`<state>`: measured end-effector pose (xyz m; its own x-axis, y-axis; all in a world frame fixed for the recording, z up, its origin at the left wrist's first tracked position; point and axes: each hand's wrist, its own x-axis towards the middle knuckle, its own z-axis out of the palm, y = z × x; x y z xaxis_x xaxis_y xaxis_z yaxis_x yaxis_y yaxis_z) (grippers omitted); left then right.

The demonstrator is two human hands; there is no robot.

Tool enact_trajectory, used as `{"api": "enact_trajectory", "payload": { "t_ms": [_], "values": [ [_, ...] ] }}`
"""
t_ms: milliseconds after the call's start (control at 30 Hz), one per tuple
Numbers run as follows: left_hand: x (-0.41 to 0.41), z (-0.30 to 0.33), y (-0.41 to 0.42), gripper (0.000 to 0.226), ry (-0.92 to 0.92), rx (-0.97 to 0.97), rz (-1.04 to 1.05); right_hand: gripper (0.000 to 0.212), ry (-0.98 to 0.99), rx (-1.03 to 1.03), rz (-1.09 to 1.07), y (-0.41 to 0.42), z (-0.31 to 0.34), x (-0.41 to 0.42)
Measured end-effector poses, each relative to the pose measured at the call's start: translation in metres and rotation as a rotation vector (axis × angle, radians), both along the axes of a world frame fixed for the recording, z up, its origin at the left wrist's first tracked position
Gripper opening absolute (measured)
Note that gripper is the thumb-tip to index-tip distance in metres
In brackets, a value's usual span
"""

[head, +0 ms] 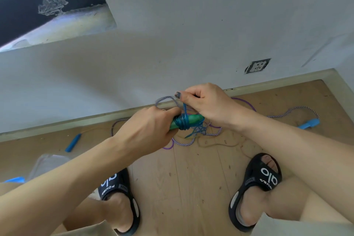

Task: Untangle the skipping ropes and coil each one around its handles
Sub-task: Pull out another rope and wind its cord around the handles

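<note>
The green handles [188,120] are gripped in the curled left hand [147,130], with blue rope [182,121] coiled around them just beyond its fingers. A strand of that rope is pinched by the right hand [205,101] directly above the coil. Below both hands, a striped rope [183,142] with blue handles [309,123] lies on the floor [191,178]

The left hand [151,130] grips green handles [188,120] wound with a teal rope [183,120]; the right hand [206,103] pinches that rope's strand above them. Striped rope [293,110] and two blue handles [309,123] lie on the wooden floor [191,178].
</note>
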<state>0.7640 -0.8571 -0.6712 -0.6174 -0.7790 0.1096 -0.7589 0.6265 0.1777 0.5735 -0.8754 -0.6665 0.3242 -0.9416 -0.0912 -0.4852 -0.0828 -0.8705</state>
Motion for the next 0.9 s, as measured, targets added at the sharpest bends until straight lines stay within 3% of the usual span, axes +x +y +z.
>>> {"api": "enact_trajectory", "payload": {
  "t_ms": [100,200,300,467,633,733,900],
  "values": [
    [0.002,0.006,0.003,0.024,0.032,0.006,-0.057,0.051,-0.120,0.204,0.073,0.002,-0.004,0.000],
    [-0.001,0.018,0.010,0.024,0.246,0.195,0.038,0.044,-0.205,0.328,0.023,0.009,-0.009,0.005],
    [-0.004,0.030,0.003,0.014,0.471,0.339,0.280,0.048,-0.045,0.293,-0.079,0.021,-0.018,0.015],
    [0.007,0.025,-0.019,0.015,0.546,0.628,0.532,0.051,0.062,0.240,-0.175,0.039,-0.025,0.024],
    [0.012,0.010,-0.028,0.028,0.505,0.679,0.613,0.054,0.092,0.184,-0.204,0.037,-0.020,0.025],
    [0.018,-0.002,-0.036,0.031,0.450,0.631,0.657,0.055,0.210,0.032,-0.061,0.047,-0.013,0.029],
    [0.022,-0.018,-0.041,0.021,0.094,0.453,0.602,0.052,0.349,-0.220,0.156,0.063,-0.012,0.036]
  ]
}}
